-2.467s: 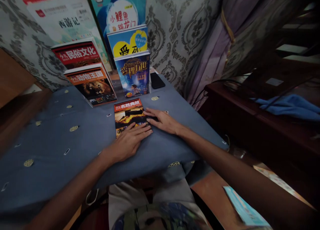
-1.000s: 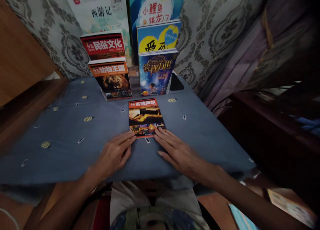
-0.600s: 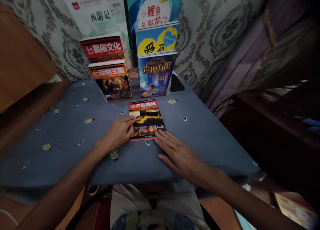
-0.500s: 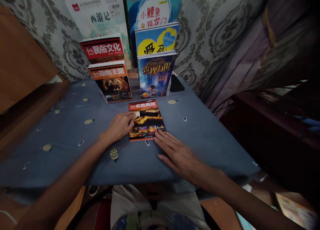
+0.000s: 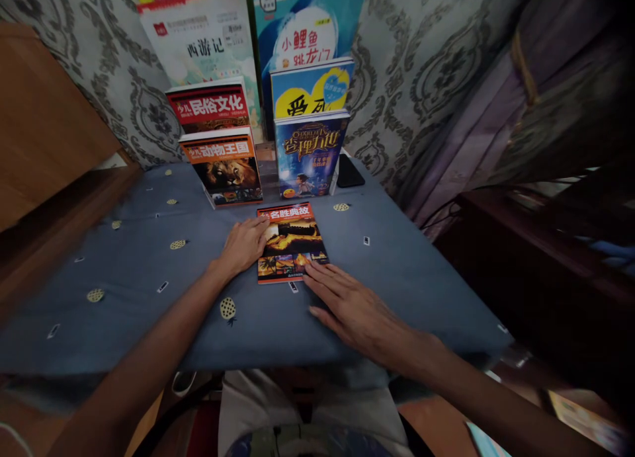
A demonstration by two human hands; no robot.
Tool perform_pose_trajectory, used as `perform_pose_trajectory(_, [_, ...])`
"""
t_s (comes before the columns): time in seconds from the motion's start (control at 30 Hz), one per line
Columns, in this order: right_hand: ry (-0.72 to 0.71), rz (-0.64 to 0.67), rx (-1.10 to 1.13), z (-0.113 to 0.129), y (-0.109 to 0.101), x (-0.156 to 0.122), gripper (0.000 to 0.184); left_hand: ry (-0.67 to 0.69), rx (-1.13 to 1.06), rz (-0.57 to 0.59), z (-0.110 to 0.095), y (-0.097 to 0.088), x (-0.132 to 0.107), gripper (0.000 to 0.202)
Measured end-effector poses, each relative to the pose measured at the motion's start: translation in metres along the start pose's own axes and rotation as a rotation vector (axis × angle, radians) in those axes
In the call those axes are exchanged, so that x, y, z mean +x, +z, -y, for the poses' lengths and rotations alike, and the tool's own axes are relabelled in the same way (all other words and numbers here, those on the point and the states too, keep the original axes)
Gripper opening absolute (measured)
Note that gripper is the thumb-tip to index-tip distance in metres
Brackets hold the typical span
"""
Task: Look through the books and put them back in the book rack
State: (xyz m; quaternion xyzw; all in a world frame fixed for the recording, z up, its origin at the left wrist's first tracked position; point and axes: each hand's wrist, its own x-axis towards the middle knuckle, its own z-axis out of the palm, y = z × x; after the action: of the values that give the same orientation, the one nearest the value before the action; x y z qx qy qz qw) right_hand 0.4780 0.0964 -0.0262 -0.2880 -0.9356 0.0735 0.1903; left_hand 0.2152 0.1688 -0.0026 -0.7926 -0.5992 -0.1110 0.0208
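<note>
A thin book [image 5: 290,237] with a red title band and golden pictures lies flat on the table in front of me. My left hand [image 5: 245,243] rests on its upper left edge, fingers stretched over the cover and nothing gripped. On its lower right corner lie the outstretched fingertips of my right hand [image 5: 350,303], the thumb apart from them. Behind the flat book, a lion-cover book [image 5: 227,169] stands upright on the left and a blue fantasy book [image 5: 310,154] on the right.
Taller books stand behind these, among them a white book [image 5: 206,43] and a teal book [image 5: 307,20]. A black phone [image 5: 350,171] lies beside the blue book. The blue tablecloth [image 5: 397,278] covers the table. A wooden panel [image 5: 49,120] rises at the left, a dark cabinet [image 5: 476,265] at the right.
My view has tilted up a little, so everything sits slightly lower. My left hand has slid up slightly along the flat book's left edge; the right stays at its lower corner.
</note>
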Motion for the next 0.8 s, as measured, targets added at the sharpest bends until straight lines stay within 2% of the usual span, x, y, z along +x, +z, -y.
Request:
perform_pose_trajectory(0.17, [0.018,0.070,0.056,-0.004,0.001,0.034,0.050,0.005,0.005,-0.001,-0.002,-0.003,0.000,0.045])
perform_pose_trajectory(0.3, [0.053,0.048,0.067,-0.015,0.006,0.070,0.049,-0.003,0.011,0.006,-0.003,-0.004,-0.001,0.046])
perform_pose_trajectory(0.6, [0.137,0.050,-0.036,-0.046,0.032,0.147,0.051,0.018,0.006,-0.024,0.000,0.001,-0.001,0.044])
perform_pose_trajectory(0.8, [0.091,0.062,-0.036,-0.059,0.031,0.168,0.046,0.033,-0.039,-0.045,0.005,0.003,0.001,0.040])
